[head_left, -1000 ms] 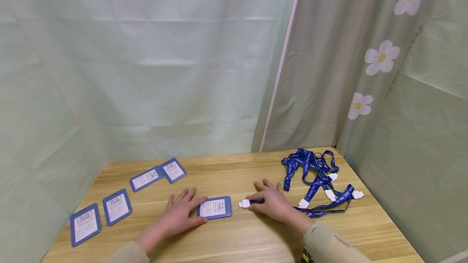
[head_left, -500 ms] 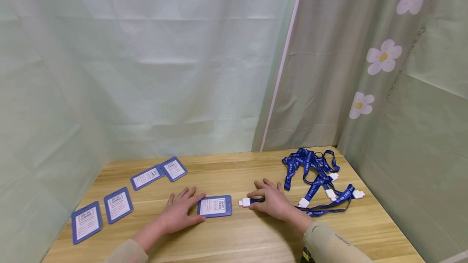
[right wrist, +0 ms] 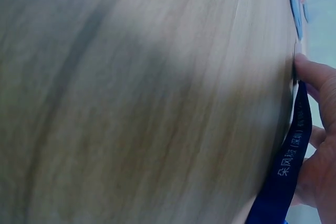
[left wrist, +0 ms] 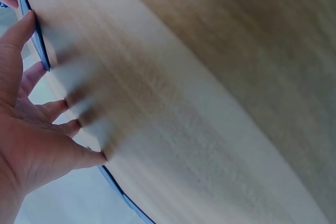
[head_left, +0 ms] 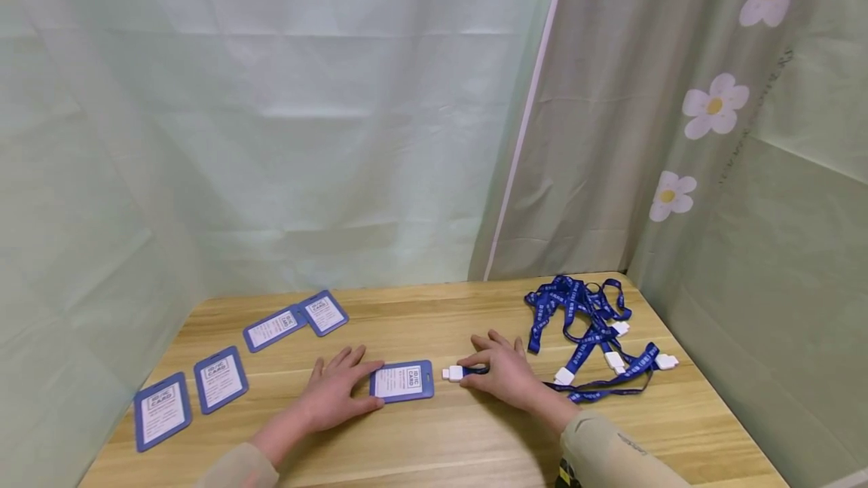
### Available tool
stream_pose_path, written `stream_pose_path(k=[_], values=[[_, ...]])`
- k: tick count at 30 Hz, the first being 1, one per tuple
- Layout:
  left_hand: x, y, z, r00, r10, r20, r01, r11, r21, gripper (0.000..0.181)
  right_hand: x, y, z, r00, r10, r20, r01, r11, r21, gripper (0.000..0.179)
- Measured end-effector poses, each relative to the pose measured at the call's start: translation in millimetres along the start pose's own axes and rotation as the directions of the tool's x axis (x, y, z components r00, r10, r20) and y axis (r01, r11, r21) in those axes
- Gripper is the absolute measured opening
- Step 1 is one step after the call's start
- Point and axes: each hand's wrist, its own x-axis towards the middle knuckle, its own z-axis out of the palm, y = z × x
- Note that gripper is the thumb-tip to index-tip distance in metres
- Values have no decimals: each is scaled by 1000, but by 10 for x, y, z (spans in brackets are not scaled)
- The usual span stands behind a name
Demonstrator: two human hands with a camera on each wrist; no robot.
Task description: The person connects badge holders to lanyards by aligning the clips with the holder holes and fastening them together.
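In the head view a blue badge holder (head_left: 401,381) with a white printed card lies flat at the middle front of the table, its slotted end facing right. My left hand (head_left: 332,394) holds its left end, index finger on the far edge and thumb on the near edge. To the right, my right hand (head_left: 505,373) pinches a blue lanyard (right wrist: 289,166) between thumb and index finger, just behind its white clip (head_left: 453,373). The clip points at the slotted end, a small gap away. From the right wrist the printed strap shows running back under the palm.
Several more badge holders (head_left: 163,411) lie along the left side and back left of the wooden table (head_left: 434,315). A tangle of blue lanyards (head_left: 576,315) with white clips lies at the right. A pale curtain (head_left: 325,134) hangs behind the table.
The gap between the badge holder and the white clip has narrowed slightly. Both hands stay in nearly the same places.
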Motion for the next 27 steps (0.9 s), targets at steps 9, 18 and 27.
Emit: stream_pose_path(k=[9,18,27], values=[[30,1,13,1000,0,-11,0,1000,14,68,40,-1,20,1000,-21,8,21,999,-26,30],[35,18,22,1000,-2,-19,3,1000,22,68,66,-32,22,1000,-15,22,15,999,-33,31],[17,17,43,999,11,-37,-10,1000,21,66,51,-59,33,999,-35,12,35,999,-29,30]])
